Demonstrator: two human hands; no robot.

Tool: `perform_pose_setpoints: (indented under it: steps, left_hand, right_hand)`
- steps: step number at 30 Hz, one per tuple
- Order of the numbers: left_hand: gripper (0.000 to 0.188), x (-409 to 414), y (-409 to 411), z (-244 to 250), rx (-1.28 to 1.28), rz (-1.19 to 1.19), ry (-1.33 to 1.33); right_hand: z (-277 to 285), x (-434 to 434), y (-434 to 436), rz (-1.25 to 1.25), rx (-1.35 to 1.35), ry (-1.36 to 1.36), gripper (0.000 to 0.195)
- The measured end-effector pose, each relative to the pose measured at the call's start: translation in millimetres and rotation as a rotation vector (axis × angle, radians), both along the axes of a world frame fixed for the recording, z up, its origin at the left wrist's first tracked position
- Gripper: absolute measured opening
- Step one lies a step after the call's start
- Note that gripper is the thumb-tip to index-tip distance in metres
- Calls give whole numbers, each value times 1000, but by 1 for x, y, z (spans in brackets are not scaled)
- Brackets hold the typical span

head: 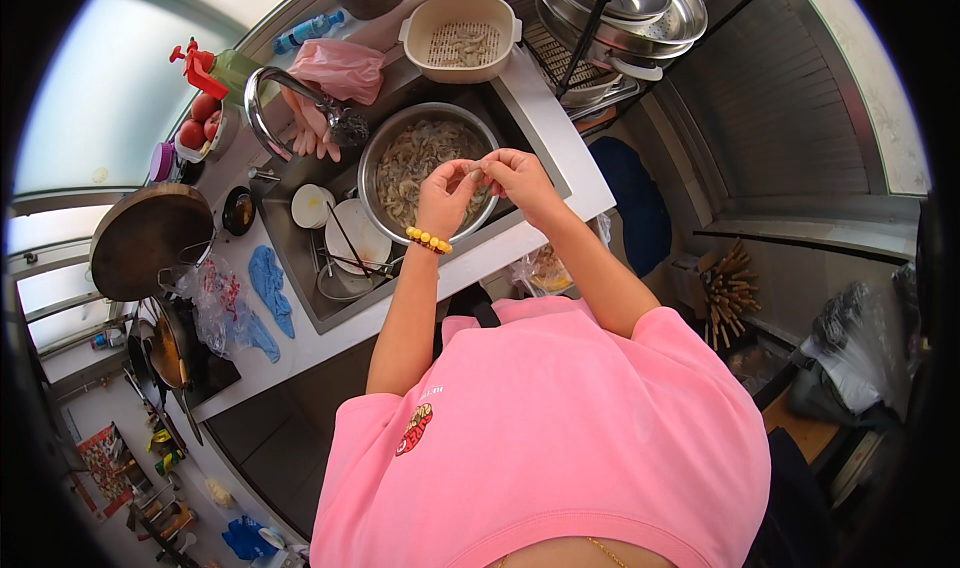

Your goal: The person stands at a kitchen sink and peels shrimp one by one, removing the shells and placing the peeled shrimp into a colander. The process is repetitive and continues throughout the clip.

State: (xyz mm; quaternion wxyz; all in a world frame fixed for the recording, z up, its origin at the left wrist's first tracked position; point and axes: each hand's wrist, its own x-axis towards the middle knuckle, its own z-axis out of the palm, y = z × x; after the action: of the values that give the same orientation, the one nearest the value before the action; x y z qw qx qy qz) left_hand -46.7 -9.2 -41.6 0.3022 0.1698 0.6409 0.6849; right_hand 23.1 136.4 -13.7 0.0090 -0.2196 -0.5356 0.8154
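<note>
Over a large steel bowl (365, 164) of raw shrimp (420, 155), my two hands meet with their fingertips together. My left hand (448, 197), with a beaded bracelet at the wrist, pinches one end of a small pale piece, probably a shrimp (474, 169). At its other side, my right hand (517, 182) pinches the same piece between thumb and fingers, which partly hide it. The bowl rests in the sink. Behind it, a cream basket (420, 64) with a slotted bottom holds several greyish shrimp (469, 45).
Left of the bowl, the sink (304, 287) holds plates (356, 230), a small bowl (309, 206) and chopsticks (346, 234). A chrome faucet (255, 107) arches over pink gloves (311, 133). Blue gloves (270, 279) lie on the counter; a rack of steel bowls (630, 35) stands back right.
</note>
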Motion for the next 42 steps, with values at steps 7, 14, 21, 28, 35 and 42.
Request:
perform_pose_setpoints:
  steps: [7,14,21,28,35,42]
  left_hand:
    - [19,2,-2,14,-69,-21,45]
    - [18,3,-7,7,-136,-91,26]
    - [22,77,43,16,-271,-526,-53]
    - [30,128,73,-40,-533,-710,568]
    - [21,94,51,-16,-413,-433,293]
    - [19,34,-19,-19,-309,-120,25]
  right_hand:
    - [-1,5,4,-43,30,19,13]
    - [6,22,29,-67,35,1,18]
    - [1,66,70,-186,281,-79,16]
    - [-1,85,76,-260,290,-90,17]
    - [-6,69,64,-189,395,-92,16]
    - [49,-62,49,-423,940,420,12]
